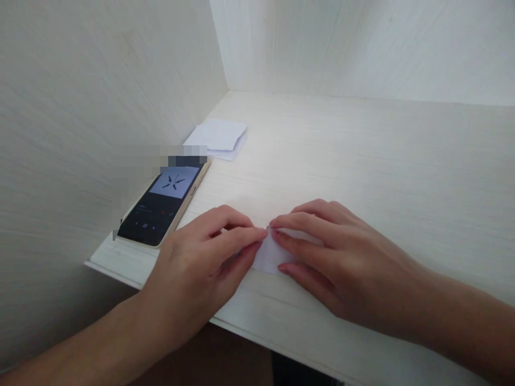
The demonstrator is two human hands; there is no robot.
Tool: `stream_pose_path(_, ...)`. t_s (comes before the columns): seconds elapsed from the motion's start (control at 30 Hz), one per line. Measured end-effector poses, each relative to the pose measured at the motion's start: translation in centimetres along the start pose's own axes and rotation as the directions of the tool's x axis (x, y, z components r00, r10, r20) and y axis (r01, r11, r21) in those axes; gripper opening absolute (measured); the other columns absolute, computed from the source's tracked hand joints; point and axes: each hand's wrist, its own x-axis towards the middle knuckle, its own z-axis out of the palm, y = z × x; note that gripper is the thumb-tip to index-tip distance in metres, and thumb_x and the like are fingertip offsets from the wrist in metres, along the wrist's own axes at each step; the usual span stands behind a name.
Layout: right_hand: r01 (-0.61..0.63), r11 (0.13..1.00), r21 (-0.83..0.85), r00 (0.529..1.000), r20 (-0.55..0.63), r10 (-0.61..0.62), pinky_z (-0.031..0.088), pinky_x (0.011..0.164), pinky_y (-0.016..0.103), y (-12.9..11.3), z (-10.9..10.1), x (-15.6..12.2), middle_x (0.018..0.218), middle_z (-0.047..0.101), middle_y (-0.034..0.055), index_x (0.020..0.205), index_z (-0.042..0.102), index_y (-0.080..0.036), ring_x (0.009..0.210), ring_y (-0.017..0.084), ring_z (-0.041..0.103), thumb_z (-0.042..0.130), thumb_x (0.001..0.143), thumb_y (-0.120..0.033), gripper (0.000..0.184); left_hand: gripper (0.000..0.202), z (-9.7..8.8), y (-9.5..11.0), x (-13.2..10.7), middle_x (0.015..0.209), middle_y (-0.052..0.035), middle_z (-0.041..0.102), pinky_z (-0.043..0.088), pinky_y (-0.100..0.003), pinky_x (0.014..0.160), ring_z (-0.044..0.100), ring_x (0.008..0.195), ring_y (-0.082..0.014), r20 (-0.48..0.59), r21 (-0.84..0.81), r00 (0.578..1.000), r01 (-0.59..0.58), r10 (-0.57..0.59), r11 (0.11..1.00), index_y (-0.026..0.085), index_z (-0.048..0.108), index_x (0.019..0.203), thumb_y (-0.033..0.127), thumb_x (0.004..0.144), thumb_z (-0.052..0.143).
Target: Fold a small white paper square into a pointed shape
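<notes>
A small white paper (270, 256) lies flat on the pale wood-grain tabletop (362, 161), close to its near edge and slightly left of centre. Both hands press down on it. The left hand (197, 268) comes in from the near left, fingers (245, 236) curled narrow and bunched, their tips on the paper's left part. The right hand (333, 257) comes in from the near right, fingers laid long and flat across the paper's right part, so much of the sheet is hidden. The fingertips of both hands meet at the paper's far edge, seemingly to pin the sheet still and flatten it, perhaps along a fold.

To the left, a phone (163, 201) lies face up against the left wall, screen lit and angled toward the person, apparently so it can be watched. Further away, near the far left corner, a small stack of white paper sheets (219, 138) rests well apart from the hands.

Walls close the tabletop on the left and far sides. The right side is bare, with open room there.
</notes>
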Motion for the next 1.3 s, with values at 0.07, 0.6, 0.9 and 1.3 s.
stream_pose_path(0.07,0.008,1.0,-0.009,1.0,-0.005,-0.008,0.059,0.089,0.05,-0.1,0.1,0.0,0.117,0.078,0.0123,0.11,0.077,-0.012,0.105,0.031,0.067,0.059,0.104,-0.025,0.023,0.015,0.0,0.0,-0.2,0.1,-0.0024,0.074,0.056,-0.017,0.071,0.069,0.08,-0.0091,0.02,0.012,0.999,-0.041,0.041,0.999,0.018,0.077,0.105,0.01,0.097,0.067)
stream_pose_path(0.6,0.034,0.999,-0.019,0.999,-0.009,-0.034,0.06,0.089,0.049,-0.2,0.1,0.0,0.123,0.078,0.0082,0.114,0.076,-0.011,0.106,0.028,0.066,0.054,0.108,-0.022,0.025,0.026,-0.9,-0.8,-0.6,0.117,-0.0082,0.072,0.059,-0.021,0.089,0.068,0.104,-0.0143,0.17,-0.008,0.971,-0.168,0.167,0.986,0.016,0.072,0.119,0.007,0.102,0.053)
stream_pose_path(0.9,0.061,0.998,-0.026,0.997,-0.034,-0.062,0.059,0.089,0.047,-0.1,0.0,0.0,0.122,0.079,0.0083,0.114,0.077,-0.012,0.105,0.027,0.068,0.054,0.108,-0.019,0.025,0.027,-1.0,-0.8,-0.6,0.12,-0.007,0.069,0.058,-0.021,0.092,0.066,0.108,-0.0129,0.197,-0.026,0.969,-0.147,0.149,0.989,0.016,0.07,0.12,0.005,0.103,0.053)
stream_pose_path(1.3,0.062,0.997,-0.035,0.997,-0.038,-0.063,0.058,0.089,0.047,-0.2,-0.1,-0.2,0.122,0.079,0.0107,0.111,0.08,-0.014,0.106,0.027,0.07,0.051,0.107,-0.015,0.029,0.022,-1.0,-0.8,-0.5,0.115,-0.0051,0.074,0.06,-0.023,0.089,0.07,0.102,-0.0134,0.174,-0.073,0.976,-0.121,0.133,0.99,0.018,0.072,0.116,0.008,0.102,0.06)
